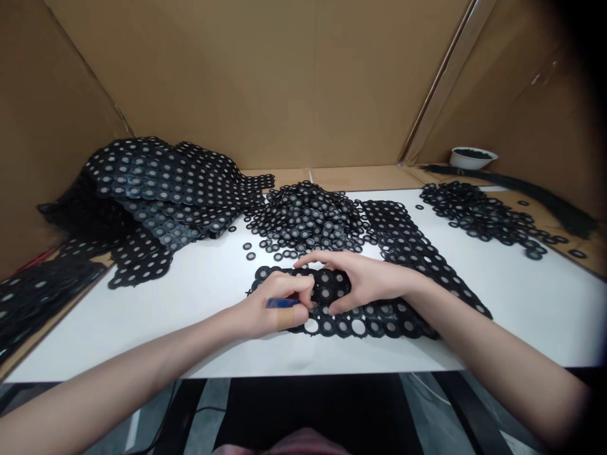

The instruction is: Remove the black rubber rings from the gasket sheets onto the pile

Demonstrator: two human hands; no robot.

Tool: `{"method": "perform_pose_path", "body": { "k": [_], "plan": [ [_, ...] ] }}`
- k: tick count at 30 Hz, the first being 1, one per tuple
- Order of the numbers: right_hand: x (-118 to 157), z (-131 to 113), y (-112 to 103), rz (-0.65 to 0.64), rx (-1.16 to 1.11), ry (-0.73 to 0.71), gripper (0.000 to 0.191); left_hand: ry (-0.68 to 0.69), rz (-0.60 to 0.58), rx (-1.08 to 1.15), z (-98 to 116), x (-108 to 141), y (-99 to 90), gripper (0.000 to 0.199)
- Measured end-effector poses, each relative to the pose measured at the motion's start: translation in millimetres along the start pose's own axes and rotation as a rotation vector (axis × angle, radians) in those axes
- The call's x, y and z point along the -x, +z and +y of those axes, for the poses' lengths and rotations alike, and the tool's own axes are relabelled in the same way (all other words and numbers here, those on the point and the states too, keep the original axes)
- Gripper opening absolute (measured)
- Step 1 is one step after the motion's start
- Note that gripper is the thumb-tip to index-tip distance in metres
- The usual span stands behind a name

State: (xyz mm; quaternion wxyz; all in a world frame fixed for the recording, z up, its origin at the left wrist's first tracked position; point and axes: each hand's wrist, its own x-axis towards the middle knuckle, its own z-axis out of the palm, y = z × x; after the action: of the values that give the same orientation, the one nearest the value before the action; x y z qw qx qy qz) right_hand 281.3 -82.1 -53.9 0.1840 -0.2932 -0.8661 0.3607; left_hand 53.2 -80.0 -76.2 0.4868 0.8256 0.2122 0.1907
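Note:
A mat of joined black rings lies on the white table, its near strip running leftward under both hands. My left hand is closed around a small blue tool, held against the mat's near left part; its working end is hidden, so I cannot tell its kind. Tan tape wraps the left thumb. My right hand curves over a raised, folded part of the mat, thumb on the near side and fingers behind, gripping it. A few rings along the near edge have open white centres, while most show grey ones.
Behind the hands is a heap of loose black rings; another ring pile lies right. A large folded ring sheet fills the back left. A white bowl and a bundle of dark strands lie back right, by cardboard walls.

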Motion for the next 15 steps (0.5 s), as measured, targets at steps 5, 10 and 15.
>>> {"method": "perform_pose_path", "body": {
  "k": [5,10,15],
  "plan": [
    [-0.3,-1.5,0.2,-0.004,0.006,-0.009,0.074,-0.042,-0.028,0.06,-1.2,-1.1,-1.4,0.017],
    [-1.1,-1.5,1.5,-0.006,0.014,0.0,0.075,-0.044,-0.073,0.074,0.0,-3.9,-1.4,0.015],
    [0.4,-1.3,0.2,0.003,-0.015,0.003,0.075,-0.038,-0.06,0.115,-1.2,-3.0,-0.2,0.014]
  ]
}}
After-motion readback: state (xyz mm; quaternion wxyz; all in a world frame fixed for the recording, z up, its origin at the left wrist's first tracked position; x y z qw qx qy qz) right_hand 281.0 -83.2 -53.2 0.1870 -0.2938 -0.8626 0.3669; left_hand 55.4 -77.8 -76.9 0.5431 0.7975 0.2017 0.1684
